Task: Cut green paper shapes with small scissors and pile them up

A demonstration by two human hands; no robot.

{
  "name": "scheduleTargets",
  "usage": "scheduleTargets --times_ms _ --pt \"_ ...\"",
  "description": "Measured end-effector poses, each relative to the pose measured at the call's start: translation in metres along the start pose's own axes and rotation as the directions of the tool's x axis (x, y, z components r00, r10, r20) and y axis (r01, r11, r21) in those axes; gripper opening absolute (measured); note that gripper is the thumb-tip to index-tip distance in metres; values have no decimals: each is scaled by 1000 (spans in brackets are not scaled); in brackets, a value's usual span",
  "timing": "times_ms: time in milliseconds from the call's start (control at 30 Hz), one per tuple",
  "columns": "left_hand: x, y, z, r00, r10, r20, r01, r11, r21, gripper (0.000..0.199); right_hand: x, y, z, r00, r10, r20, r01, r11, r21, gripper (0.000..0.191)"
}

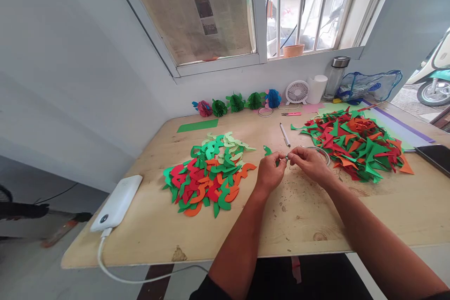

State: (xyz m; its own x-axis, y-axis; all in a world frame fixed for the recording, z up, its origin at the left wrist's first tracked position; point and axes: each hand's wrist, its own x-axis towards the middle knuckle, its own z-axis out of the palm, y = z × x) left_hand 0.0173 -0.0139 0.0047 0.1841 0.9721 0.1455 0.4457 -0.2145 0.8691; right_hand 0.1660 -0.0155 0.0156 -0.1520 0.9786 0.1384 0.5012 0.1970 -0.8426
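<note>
Both my hands meet above the middle of the wooden table [302, 225]. My left hand [271, 170] is pinched, with a bit of green paper showing at its fingers. Fingertips of my right hand [309, 161] are pressed together right beside it, on something small and dark that I cannot make out. A small green paper piece [267, 150] lies just behind my left hand. Beyond my right hand is a ring of wire or tape [326, 155], partly covered by the hand. A white pen [285, 134] lies behind both hands.
Cut paper shapes [211, 173] are heaped at left, paper scraps [362, 143] at right. A power bank [117, 201] with cable lies at the left edge. Along the wall stand paper figures [235, 102], a small fan [297, 92] and a bottle [336, 77]. A phone [436, 157] is far right.
</note>
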Motion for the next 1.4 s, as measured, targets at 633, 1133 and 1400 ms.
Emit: scheduleTargets --times_ms 633,1133,1400 --pt "-1 -2 1 999 38 -20 -37 998 59 21 -1 -2 0 1000 -5 -12 4 999 -32 33" --pt "-1 -1 2 999 20 -45 -17 997 70 19 0 0 0 1000 18 -5 -18 1000 -6 34" --pt "-1 0 2 999 14 -48 -11 998 62 19 0 -2 -1 999 42 0 -42 998 49 33"
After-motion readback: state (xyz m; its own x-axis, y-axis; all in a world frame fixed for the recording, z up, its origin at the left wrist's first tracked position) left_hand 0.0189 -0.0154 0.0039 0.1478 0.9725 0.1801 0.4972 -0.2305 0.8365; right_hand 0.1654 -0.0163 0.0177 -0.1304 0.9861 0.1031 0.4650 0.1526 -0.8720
